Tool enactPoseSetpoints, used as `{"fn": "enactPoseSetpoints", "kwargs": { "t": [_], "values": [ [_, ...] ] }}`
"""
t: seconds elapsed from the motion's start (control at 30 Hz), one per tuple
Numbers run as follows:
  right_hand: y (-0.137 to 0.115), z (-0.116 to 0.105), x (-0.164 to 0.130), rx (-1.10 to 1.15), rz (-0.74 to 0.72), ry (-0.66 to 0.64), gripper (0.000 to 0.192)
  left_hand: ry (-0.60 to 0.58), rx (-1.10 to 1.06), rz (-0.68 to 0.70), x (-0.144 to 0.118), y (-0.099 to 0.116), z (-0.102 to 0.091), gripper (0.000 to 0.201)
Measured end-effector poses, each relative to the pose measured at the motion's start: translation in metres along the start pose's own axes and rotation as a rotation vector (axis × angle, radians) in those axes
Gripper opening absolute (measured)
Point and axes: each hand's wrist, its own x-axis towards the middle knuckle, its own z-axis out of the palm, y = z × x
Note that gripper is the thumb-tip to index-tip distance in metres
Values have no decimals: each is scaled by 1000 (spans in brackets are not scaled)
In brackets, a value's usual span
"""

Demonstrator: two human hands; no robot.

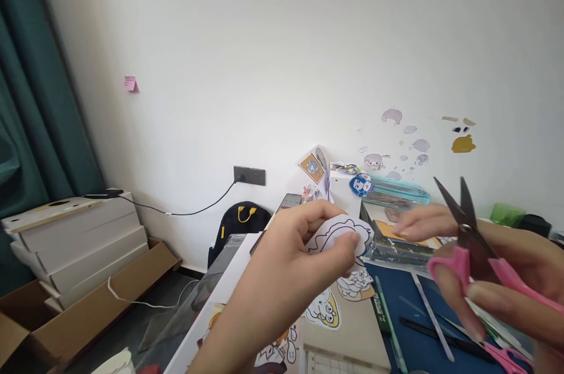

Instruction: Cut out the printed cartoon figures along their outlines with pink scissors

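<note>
My left hand (286,262) pinches a white paper cutout (341,236) with a drawn outline figure, held up over the desk. My right hand (493,271) grips pink-handled scissors (469,239) whose dark blades stand open and point upward, to the right of the cutout and apart from it. Below the hands lie more cartoon cutouts (328,309) on a brown board, beside a blue cutting mat (418,327).
The desk holds pens, a ruler and a clear pouch (399,192) at the back. Stickers (418,145) dot the white wall. Left on the floor are stacked white boxes (74,233), an open cardboard box (30,327), a black bag (238,221) and a teal curtain (26,98).
</note>
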Motion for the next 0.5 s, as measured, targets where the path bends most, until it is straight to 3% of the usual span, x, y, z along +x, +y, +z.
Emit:
{"fn": "enactPoseSetpoints", "kwargs": {
  "t": [0.1, 0.17, 0.37, 0.5],
  "values": [
    [-6, 7, 9, 40, 17, -176, 36, -14, 64, 24, 2, 1, 3, 11],
    [-8, 11, 14, 67, 22, -217, 37, -17, 71, 27, 3, 3, 6, 10],
    [-11, 13, 17, 158, -21, -216, 33, 176, 28, 80, 3, 5, 12, 16],
    [-13, 20, 16, 214, -23, -134, 41, 157, -163, 175, 5, -2, 14, 15]
  ]
}}
